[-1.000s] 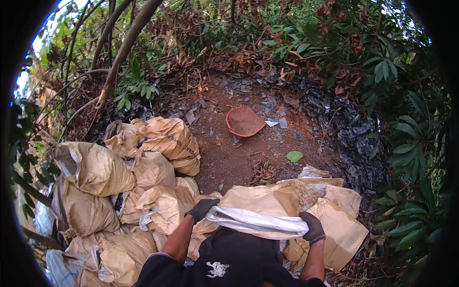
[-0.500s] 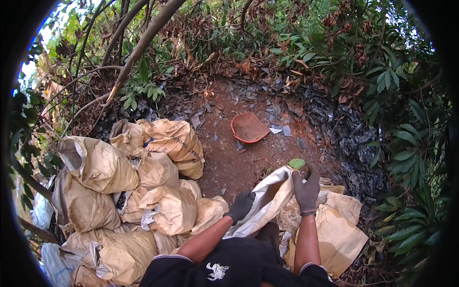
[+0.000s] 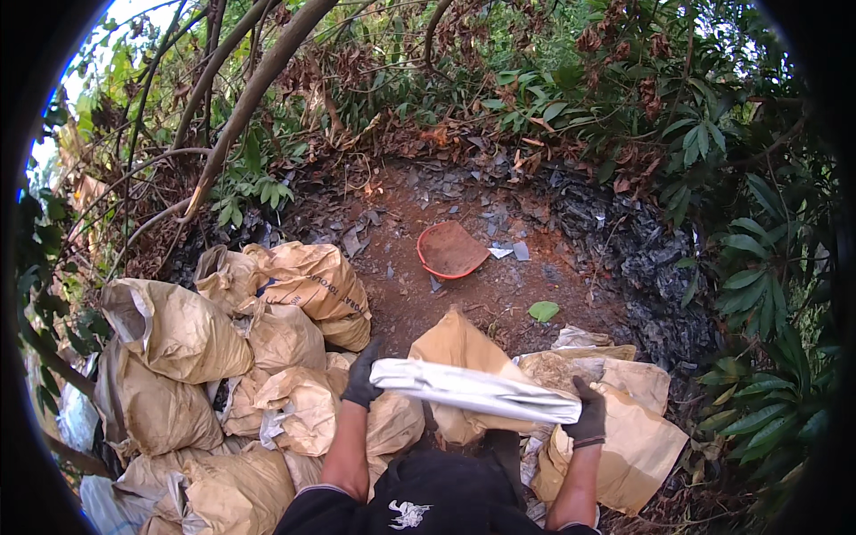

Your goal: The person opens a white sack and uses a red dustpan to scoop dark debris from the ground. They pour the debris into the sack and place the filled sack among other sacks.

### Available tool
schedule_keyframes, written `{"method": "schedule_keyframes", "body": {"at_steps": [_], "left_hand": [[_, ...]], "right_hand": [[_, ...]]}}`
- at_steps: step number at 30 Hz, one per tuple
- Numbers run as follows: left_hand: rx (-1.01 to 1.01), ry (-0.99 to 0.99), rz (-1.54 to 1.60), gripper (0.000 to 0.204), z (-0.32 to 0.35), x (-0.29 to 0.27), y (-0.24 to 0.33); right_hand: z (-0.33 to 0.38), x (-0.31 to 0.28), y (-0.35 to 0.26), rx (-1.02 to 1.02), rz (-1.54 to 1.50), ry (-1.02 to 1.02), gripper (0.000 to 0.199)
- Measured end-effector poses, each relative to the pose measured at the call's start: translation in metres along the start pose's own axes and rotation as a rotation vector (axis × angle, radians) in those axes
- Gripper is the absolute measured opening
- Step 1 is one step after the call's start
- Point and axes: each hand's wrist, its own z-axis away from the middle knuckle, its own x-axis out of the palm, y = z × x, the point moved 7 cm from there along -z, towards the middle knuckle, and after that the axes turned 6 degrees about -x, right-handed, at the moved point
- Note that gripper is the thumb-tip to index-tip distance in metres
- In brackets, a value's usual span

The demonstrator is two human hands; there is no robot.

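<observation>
A tan paper sack [image 3: 456,352] with a whitish folded-over mouth hangs in front of me, stretched between my two hands. My left hand [image 3: 363,378], in a dark glove, is closed on the left end of that mouth. At the opposite end my right hand [image 3: 588,414], gloved too, grips the edge. The sack's inside is hidden from view. Below my right hand lies a pile of flattened tan sacks [image 3: 635,446], partly covered by the held one. A loose green leaf [image 3: 543,310] rests on the soil beyond the sack.
Filled tan sacks [image 3: 203,334] crowd the left side. Ahead, a shallow orange-rimmed scoop basket [image 3: 453,251] sits on reddish soil among dark flakes. A dark, layered bank [image 3: 646,259] curves along the right. A leaning branch [image 3: 241,120] crosses the upper left, with leafy bushes around.
My hands have moved apart, pulling the sack's mouth from slanted and gaping to a flat, nearly level band. The green leaf by my right hand now shows on the ground.
</observation>
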Motion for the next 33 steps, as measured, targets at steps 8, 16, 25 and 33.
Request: {"method": "schedule_keyframes", "body": {"at_steps": [8, 16, 25, 33], "left_hand": [[0.213, 0.508, -1.649, 0.073, 0.101, 0.023, 0.026], [0.562, 0.047, -1.843, 0.093, 0.11, 0.114, -0.04], [1.057, 0.592, -1.814, 0.097, 0.15, 0.133, -0.005], [0.365, 0.217, -1.579, 0.039, 0.114, 0.088, -0.04]], "right_hand": [[0.015, 0.011, -0.017, -0.493, 0.538, 0.003, 0.034], [-0.006, 0.16, 0.054, -0.241, 0.943, -0.48, 0.033], [0.013, 0.212, 0.054, -0.217, 1.376, -0.711, 0.039], [-0.005, 0.161, 0.05, -0.491, 1.054, -0.431, 0.045]]}}
